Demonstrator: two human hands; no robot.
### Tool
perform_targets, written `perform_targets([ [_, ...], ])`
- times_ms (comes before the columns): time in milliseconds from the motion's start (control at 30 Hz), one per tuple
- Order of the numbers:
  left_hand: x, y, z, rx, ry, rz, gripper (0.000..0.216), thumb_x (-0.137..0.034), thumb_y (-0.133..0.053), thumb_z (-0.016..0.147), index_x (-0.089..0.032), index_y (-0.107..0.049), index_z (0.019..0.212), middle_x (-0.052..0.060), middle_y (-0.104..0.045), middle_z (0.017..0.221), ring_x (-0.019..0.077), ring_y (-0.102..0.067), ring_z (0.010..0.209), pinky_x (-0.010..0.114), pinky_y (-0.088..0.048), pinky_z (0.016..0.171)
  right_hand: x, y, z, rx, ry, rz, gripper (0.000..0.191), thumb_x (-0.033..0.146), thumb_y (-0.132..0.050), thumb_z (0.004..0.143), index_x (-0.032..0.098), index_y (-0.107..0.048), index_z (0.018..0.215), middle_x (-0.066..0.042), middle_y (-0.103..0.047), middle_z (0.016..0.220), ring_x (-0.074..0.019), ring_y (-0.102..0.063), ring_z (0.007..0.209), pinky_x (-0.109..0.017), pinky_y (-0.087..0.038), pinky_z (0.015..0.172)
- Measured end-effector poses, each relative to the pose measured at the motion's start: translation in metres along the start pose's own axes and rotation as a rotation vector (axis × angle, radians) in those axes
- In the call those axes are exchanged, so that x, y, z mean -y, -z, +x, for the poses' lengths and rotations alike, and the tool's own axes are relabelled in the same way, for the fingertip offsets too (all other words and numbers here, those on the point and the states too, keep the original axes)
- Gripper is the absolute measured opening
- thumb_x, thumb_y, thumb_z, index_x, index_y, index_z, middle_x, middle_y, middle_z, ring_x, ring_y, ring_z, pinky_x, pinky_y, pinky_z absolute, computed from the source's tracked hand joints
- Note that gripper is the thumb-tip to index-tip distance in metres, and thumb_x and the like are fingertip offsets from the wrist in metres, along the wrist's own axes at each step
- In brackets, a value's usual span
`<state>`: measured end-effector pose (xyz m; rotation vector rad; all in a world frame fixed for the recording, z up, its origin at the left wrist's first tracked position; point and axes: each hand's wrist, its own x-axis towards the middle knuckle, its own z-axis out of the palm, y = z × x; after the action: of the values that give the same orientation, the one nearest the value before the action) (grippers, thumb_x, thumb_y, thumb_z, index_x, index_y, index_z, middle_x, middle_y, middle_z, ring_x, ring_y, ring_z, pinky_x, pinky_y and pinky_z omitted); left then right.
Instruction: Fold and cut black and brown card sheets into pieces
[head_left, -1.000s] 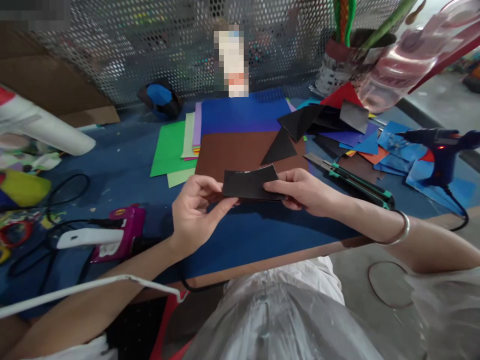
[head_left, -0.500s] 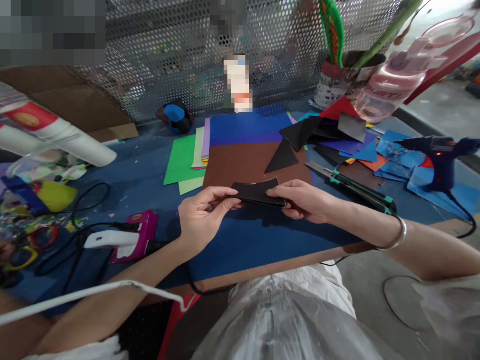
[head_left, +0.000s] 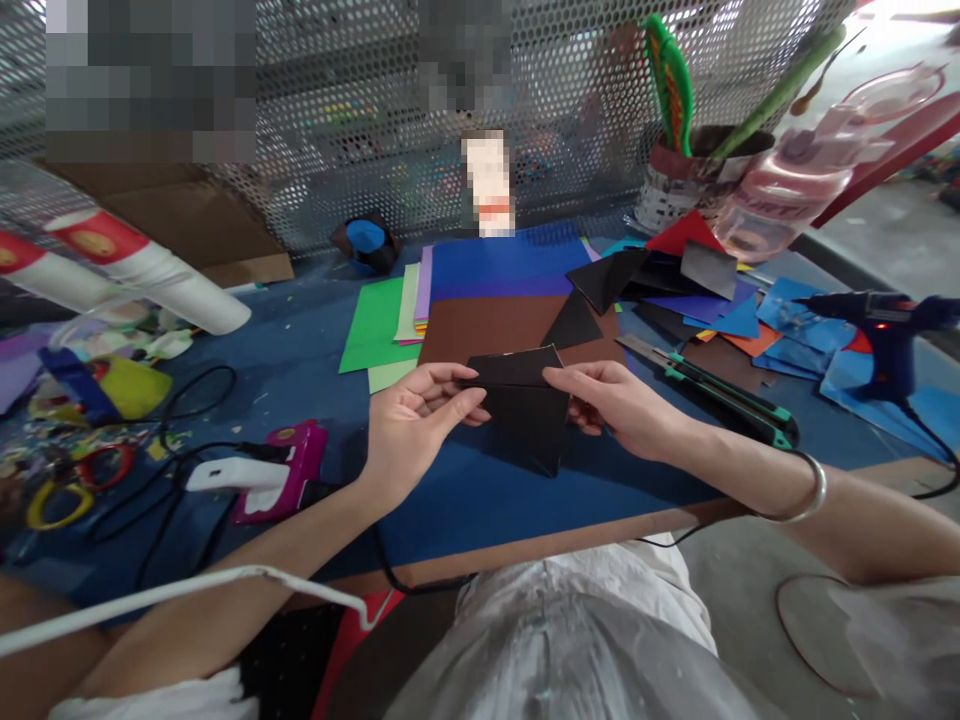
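Observation:
A folded piece of black craft foam or card (head_left: 523, 425) is held up in front of me, above the blue tabletop. Its upper edge is a narrow flap and a wider panel hangs below the crease. My left hand (head_left: 420, 420) pinches its left end between thumb and fingers. On the other end, my right hand (head_left: 615, 400) grips with the thumb on top and the fingers curled behind. Just beyond lies a brown sheet (head_left: 480, 325) on a stack of coloured sheets, with a black triangle (head_left: 574, 322) on it.
A utility knife (head_left: 705, 390) and a glue gun (head_left: 877, 320) with a lit light lie to the right, near coloured scraps. On the left are a magenta power strip (head_left: 304, 470), scissors (head_left: 60, 505) and white tubes (head_left: 165, 280). A pink bottle (head_left: 787, 200) stands back right.
The black piece has been tilted or opened along its crease, so a lower panel now hangs toward me. Both hands keep their grip at its ends. The view has shifted slightly.

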<state>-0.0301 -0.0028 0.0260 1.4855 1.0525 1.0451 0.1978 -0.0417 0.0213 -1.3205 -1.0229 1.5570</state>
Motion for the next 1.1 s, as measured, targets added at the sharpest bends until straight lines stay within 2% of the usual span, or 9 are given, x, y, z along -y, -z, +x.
perform_targets([
  [267,0.003,0.001,0.005,0.012,0.004,-0.110,0.047,-0.025,-0.088,0.073,-0.022,-0.064,0.113,-0.007,-0.072,0.066,0.0152,-0.075,0.059,0.023,-0.065,0.060,-0.002,0.002,-0.001,0.055,0.131,-0.010,0.053,0.067,-0.083,0.074,0.018,-0.060,0.069,0.007,-0.043,0.059,-0.0061,-0.034,0.052,-0.022,-0.024,0.045],
  [400,0.001,0.001,0.006,0.019,0.022,-0.182,0.050,-0.024,-0.089,0.073,-0.021,-0.063,0.115,-0.006,-0.075,0.068,0.0152,-0.075,0.058,0.023,-0.065,0.059,-0.002,0.000,-0.004,0.055,0.316,-0.072,0.043,0.061,-0.074,0.087,0.018,-0.068,0.083,0.002,-0.057,0.071,-0.0100,-0.047,0.060,-0.025,-0.038,0.053],
  [500,-0.001,0.002,0.001,0.022,-0.026,-0.191,0.028,-0.025,-0.088,0.076,-0.020,-0.073,0.099,-0.001,-0.079,0.078,0.0159,-0.077,0.066,0.026,-0.067,0.067,-0.001,0.002,-0.006,-0.098,0.635,-0.332,0.032,0.047,-0.068,0.097,0.020,-0.066,0.081,0.000,-0.058,0.074,-0.0124,-0.052,0.065,-0.027,-0.042,0.058],
  [600,-0.003,0.008,-0.003,0.060,-0.233,-0.115,0.012,-0.025,-0.086,0.082,-0.026,-0.079,0.092,-0.001,-0.081,0.087,0.0161,-0.078,0.080,0.027,-0.066,0.075,0.002,0.008,-0.008,-0.298,1.111,-0.717,0.029,0.035,-0.066,0.101,0.020,-0.065,0.075,-0.002,-0.058,0.075,-0.0142,-0.054,0.069,-0.029,-0.044,0.061],
  [700,-0.002,0.014,-0.001,0.131,-0.494,0.125,0.007,-0.025,-0.080,0.089,-0.028,-0.080,0.096,0.002,-0.080,0.109,0.0189,-0.075,0.101,0.030,-0.063,0.085,0.003,0.017,-0.005,-0.350,1.459,-1.013,0.024,0.024,-0.053,0.107,0.022,-0.074,0.094,-0.004,-0.063,0.083,-0.0168,-0.060,0.079,-0.031,-0.048,0.068],
  [767,0.003,0.017,0.004,0.169,-0.628,0.332,0.006,-0.024,-0.073,0.095,-0.026,-0.078,0.096,0.004,-0.078,0.116,0.0195,-0.074,0.106,0.032,-0.060,0.090,0.000,0.024,-0.002,-0.326,1.558,-1.192,0.031,0.016,-0.045,0.107,0.022,-0.075,0.102,-0.004,-0.066,0.086,-0.0171,-0.060,0.081,-0.030,-0.047,0.065],
  [833,0.011,0.018,0.010,0.225,-0.699,0.468,0.008,-0.020,-0.068,0.097,-0.023,-0.076,0.097,0.006,-0.078,0.117,0.0192,-0.074,0.106,0.031,-0.059,0.091,-0.005,0.029,0.003,-0.264,1.558,-1.337,0.034,0.010,-0.043,0.106,0.021,-0.075,0.101,-0.005,-0.069,0.089,-0.0173,-0.060,0.083,-0.029,-0.046,0.063],
  [967,0.034,0.016,0.016,0.367,-0.749,0.635,0.017,-0.007,-0.061,0.096,-0.016,-0.074,0.102,0.011,-0.077,0.117,0.0200,-0.075,0.108,0.031,-0.059,0.094,-0.019,0.036,0.013,-0.078,1.371,-1.431,0.033,0.009,-0.044,0.103,0.019,-0.074,0.094,-0.007,-0.073,0.094,-0.0201,-0.060,0.088,-0.033,-0.049,0.073],
  [1100,0.043,0.012,0.016,0.359,-0.756,0.746,0.016,-0.010,-0.059,0.098,-0.016,-0.075,0.095,0.009,-0.078,0.101,0.0210,-0.074,0.096,0.033,-0.059,0.086,-0.027,0.038,0.018,0.062,1.143,-1.379,0.021,0.014,-0.055,0.100,0.016,-0.075,0.092,-0.010,-0.072,0.092,-0.0237,-0.062,0.091,-0.036,-0.052,0.077],
])
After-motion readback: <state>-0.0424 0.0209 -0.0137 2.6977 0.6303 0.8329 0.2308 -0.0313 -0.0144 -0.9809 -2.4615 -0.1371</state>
